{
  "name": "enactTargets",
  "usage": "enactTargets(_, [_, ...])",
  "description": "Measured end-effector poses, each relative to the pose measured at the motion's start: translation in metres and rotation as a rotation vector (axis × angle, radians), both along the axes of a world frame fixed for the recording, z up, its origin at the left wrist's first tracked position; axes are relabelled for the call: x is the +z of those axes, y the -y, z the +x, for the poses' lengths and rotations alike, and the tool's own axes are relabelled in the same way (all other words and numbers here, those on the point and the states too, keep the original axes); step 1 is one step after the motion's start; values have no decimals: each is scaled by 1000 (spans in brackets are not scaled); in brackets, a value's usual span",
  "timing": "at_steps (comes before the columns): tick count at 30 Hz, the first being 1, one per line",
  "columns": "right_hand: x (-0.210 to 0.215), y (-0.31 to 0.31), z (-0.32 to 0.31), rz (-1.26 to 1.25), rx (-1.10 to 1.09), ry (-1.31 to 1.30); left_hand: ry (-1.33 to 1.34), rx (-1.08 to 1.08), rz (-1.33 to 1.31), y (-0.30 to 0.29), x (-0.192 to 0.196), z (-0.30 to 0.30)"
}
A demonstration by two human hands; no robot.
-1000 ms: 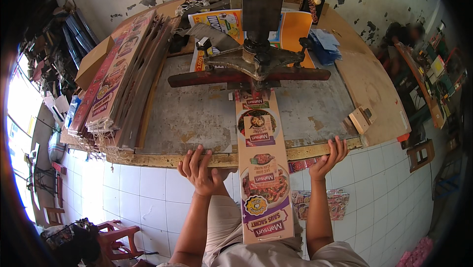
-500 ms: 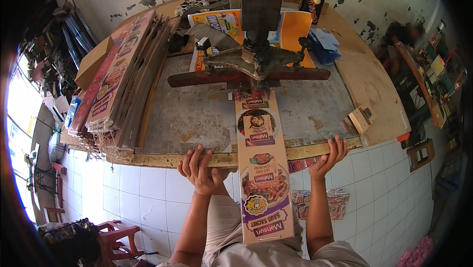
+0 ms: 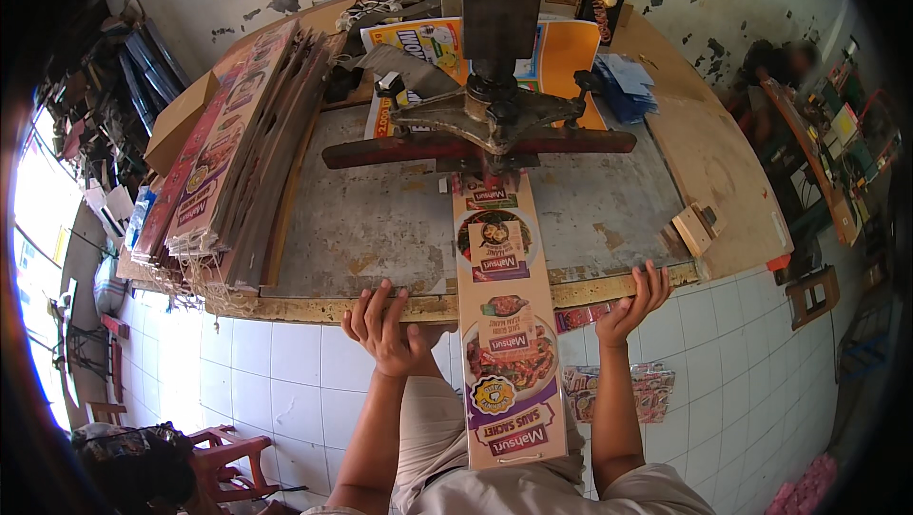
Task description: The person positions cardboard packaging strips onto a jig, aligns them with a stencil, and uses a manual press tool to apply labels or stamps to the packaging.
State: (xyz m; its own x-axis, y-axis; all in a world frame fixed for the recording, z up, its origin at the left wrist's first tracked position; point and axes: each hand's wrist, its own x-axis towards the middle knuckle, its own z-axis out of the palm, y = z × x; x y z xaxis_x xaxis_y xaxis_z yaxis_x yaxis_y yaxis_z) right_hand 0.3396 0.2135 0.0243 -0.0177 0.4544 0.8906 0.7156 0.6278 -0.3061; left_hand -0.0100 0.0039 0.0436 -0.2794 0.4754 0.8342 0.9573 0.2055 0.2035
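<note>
A long printed cardboard strip (image 3: 506, 325) with food pictures lies lengthwise from under the press head (image 3: 495, 116) out over the table's front edge toward me. My left hand (image 3: 385, 330) rests on the wooden front edge (image 3: 314, 308) of the table just left of the strip, fingers spread, holding nothing. On the same edge, to the right of the strip, my right hand (image 3: 632, 304) grips the wood with fingers curled over it. The red crossbar (image 3: 380, 149) of the press sits across the strip's far end.
A tall stack of flattened printed cardboard (image 3: 238, 154) lies on the table's left side. Orange and yellow printed sheets (image 3: 561, 58) lie behind the press. A small wooden block (image 3: 694, 228) sits at the right. Printed sheets (image 3: 656, 391) lie on the tiled floor below. A red stool (image 3: 223, 453) stands lower left.
</note>
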Motion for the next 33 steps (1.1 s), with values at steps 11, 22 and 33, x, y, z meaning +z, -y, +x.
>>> enactTargets(11, [3, 4, 0, -16, -6, 14, 32, -1, -15, 3, 0, 2])
enactTargets(22, [11, 10, 1, -59, 32, 20, 42, -7, -8, 2, 1, 3])
enactTargets(33, [80, 76, -8, -425, 524, 136, 133, -80, -42, 9, 17, 8])
